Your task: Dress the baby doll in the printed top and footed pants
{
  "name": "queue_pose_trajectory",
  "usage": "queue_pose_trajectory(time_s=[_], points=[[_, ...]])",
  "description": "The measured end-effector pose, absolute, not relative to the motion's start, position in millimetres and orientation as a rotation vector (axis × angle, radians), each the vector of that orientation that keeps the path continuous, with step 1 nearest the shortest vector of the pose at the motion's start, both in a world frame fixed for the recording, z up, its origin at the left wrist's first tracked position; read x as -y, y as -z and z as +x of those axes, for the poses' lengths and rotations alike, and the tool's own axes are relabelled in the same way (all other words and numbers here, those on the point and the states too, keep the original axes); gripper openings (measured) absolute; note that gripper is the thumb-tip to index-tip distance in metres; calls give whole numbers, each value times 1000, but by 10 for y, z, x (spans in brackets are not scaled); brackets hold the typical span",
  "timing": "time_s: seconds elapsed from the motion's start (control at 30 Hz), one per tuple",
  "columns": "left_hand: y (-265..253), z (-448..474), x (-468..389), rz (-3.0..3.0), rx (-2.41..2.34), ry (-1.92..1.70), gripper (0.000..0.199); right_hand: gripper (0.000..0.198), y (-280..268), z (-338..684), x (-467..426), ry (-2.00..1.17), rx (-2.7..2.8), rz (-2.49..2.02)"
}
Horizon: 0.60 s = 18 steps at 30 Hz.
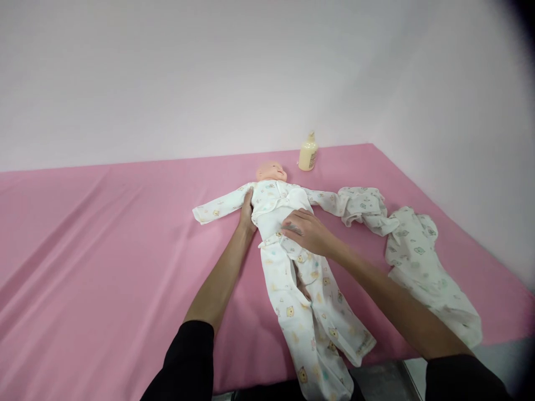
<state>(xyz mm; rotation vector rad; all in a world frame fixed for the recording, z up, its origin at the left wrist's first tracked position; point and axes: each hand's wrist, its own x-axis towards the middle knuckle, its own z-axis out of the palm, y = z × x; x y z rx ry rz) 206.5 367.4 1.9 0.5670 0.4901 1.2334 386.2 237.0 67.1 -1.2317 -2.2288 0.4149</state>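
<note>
A baby doll (271, 171) lies on its back with its head toward the wall, dressed in a white printed top (267, 192) and matching long trousers (288, 301). The top is rucked up, baring a plain white layer at the belly. My left hand (247, 214) grips the doll's side below the armpit, thumb along the chest and the other fingers hidden beneath. Over the waist, close to the trouser waistband (273, 239), hovers or rests my right hand (309, 231), its fingers loosely bent and thumb apart; contact is unclear. The trouser legs hang over the near edge.
A pink sheet (104, 250) covers the table. A pale yellow pump bottle (308, 155) stands behind the doll near the wall. Crumpled white printed clothes (422, 262) lie to the right, and one bundle (363, 206) touches the doll's sleeve. White walls border the back and right.
</note>
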Motion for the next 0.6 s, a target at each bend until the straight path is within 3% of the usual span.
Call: queue_pose_trajectory(time_s=[0.17,0.27,0.6], points=[[-18,2041,-3681,698,-470,-1260,21,18,-905,3682,-2516,-769,2534,-1223],[-11,2039,-3710,665,-488,-1268,18,17,-923,3631,-2577,-824,2674,-1147],[71,2004,-3752,579,-504,-1179,28,11,-752,3434,-2831,-238,2227,-1368]])
